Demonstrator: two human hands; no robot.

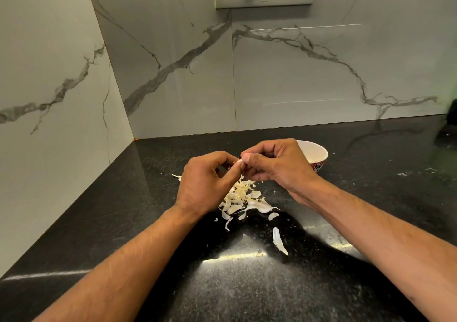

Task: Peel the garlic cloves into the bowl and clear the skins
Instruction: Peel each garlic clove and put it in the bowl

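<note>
Head view: left hand (210,181) and right hand (274,161) meet above the counter (99,223), fingertips pinched together on one small clove (239,161), mostly hidden. Peeling looks well along, judging by the skins (243,199) heaped below: one pile, several strays, too many to count. One bowl (317,153) just behind right hand; contents hidden. Skins not yet cleared. No other cloves visible.

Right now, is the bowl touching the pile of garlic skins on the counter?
Apart. The head view shows bare black counter between the pile of skins and the bowl, which sits behind the right hand.
</note>
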